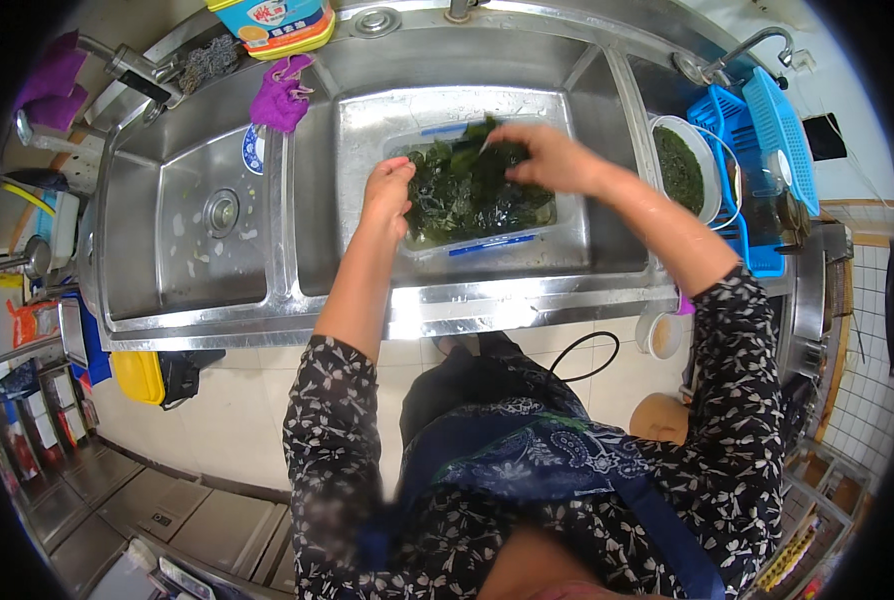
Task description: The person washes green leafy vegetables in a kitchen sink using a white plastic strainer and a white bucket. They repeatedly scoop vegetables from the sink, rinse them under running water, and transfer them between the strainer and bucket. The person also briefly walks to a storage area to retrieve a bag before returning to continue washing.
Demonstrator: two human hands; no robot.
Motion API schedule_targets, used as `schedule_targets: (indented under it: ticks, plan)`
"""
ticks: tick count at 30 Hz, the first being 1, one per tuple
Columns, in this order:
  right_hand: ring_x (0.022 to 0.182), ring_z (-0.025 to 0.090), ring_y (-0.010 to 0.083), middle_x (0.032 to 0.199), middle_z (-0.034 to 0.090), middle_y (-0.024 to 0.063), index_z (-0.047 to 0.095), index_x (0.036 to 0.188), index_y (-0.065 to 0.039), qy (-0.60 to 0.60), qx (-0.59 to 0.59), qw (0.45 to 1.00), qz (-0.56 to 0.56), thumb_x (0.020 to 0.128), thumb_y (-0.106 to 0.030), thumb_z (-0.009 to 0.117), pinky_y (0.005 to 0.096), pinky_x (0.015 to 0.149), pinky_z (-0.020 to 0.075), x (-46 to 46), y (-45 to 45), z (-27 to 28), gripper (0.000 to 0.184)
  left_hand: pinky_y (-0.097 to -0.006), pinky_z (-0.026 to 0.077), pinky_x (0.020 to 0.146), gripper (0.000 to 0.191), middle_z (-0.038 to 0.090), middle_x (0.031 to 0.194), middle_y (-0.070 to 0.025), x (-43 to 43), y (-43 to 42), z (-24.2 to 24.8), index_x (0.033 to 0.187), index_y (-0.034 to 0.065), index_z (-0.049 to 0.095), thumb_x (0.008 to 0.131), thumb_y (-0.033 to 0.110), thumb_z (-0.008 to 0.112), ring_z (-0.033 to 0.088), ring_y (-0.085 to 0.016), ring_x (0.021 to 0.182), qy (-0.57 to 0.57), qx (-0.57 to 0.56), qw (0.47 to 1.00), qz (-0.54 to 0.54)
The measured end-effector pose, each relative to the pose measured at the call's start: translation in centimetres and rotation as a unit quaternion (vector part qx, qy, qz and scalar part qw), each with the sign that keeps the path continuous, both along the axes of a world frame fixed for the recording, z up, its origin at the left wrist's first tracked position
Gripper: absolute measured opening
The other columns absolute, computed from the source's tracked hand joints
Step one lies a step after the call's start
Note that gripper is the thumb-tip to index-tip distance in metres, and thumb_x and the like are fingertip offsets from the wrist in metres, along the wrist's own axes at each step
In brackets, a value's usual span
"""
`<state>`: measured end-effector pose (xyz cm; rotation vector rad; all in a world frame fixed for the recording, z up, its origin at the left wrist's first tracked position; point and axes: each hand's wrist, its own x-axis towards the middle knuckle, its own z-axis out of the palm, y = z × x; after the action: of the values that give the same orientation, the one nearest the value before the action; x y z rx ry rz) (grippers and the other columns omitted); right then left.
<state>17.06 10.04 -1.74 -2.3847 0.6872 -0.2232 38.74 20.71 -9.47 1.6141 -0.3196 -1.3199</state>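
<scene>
A clear plastic tub [418, 241] with blue side clips sits in the middle basin of a stainless steel sink. Wet, dark green leaves [458, 199], possibly seaweed, fill it. My left hand [388, 193] is at the tub's left side, fingertips against the leaves; whether it pinches a leaf or the rim is unclear. Over the upper right of the tub, my right hand [548, 156] is blurred, with a dark clump of leaves between its fingers and thumb.
A white bucket [709, 161] of green bits stands right of the basin, beside blue plastic baskets [781, 135]. A purple cloth [280, 94] hangs over the left divider, near a blue-and-white dish [253, 150]. Behind are a detergent jug [278, 26] and faucets [754, 43].
</scene>
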Motion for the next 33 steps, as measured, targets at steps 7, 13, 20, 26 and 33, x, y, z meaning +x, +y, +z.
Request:
schedule_targets:
  ticks: [7, 13, 20, 26, 33]
  plan:
    - [0.126, 0.034, 0.0421, 0.141, 0.016, 0.0319, 0.017, 0.141, -0.016, 0.273, 0.101, 0.945, -0.146, 0.063, -0.026, 0.079, 0.0394, 0.102, 0.0346, -0.2, -2.9, -12.5, 0.100, -0.0479, 0.023, 0.106, 0.064, 0.023, 0.143, -0.0231, -1.2, -4.8, -8.8, 0.136, 0.0143, 0.036, 0.084, 0.045, 0.055, 0.024, -0.039, 0.132, -0.413, 0.104, 0.871, -0.245]
    - [0.124, 0.038, 0.0390, 0.136, 0.035, 0.0272, 0.016, 0.143, -0.012, 0.269, 0.180, 0.916, -0.238, 0.066, -0.029, 0.078, 0.0407, 0.101, 0.0351, 5.2, 0.9, -14.2, 0.100, -0.0512, 0.024, 0.105, 0.070, 0.028, 0.141, -0.0257, -4.2, -6.2, -14.6, 0.141, 0.0137, 0.028, 0.087, 0.054, 0.046, 0.025, -0.039, 0.132, -0.178, 0.123, 0.960, -0.177]
    - [0.067, 0.059, 0.0135, 0.081, 0.063, 0.0066, 0.060, 0.105, 0.001, -0.129, 0.455, 0.843, -0.256, 0.070, 0.012, 0.058, 0.0246, 0.061, 0.0502, 2.6, -1.6, -12.1, 0.037, -0.0395, 0.052, 0.066, 0.034, 0.061, 0.090, -0.0142, -5.2, -7.0, -4.8, 0.107, -0.0022, 0.052, 0.092, 0.028, 0.052, 0.061, -0.024, 0.074, 0.063, 0.090, 0.993, -0.041]
    - [0.075, 0.058, 0.0106, 0.086, 0.062, 0.0053, 0.058, 0.102, 0.001, -0.132, 0.418, 0.881, -0.178, 0.071, 0.015, 0.049, 0.0245, 0.068, 0.0485, 0.8, -2.1, -2.6, 0.035, -0.0317, 0.051, 0.069, 0.020, 0.062, 0.092, -0.0111, -4.3, -4.4, 3.8, 0.105, -0.0020, 0.055, 0.088, 0.003, 0.045, 0.060, -0.018, 0.077, 0.001, -0.052, 0.991, -0.122]
    - [0.104, 0.052, 0.0209, 0.115, 0.051, 0.0125, 0.040, 0.128, -0.011, 0.031, 0.309, 0.950, -0.024, 0.070, 0.013, 0.052, 0.0300, 0.090, 0.0427, -2.6, -3.1, -5.4, 0.064, -0.0353, 0.044, 0.087, 0.043, 0.053, 0.112, -0.0211, -0.8, -2.8, -2.8, 0.124, 0.0003, 0.047, 0.083, 0.009, 0.054, 0.055, -0.028, 0.099, -0.268, 0.077, 0.890, -0.361]
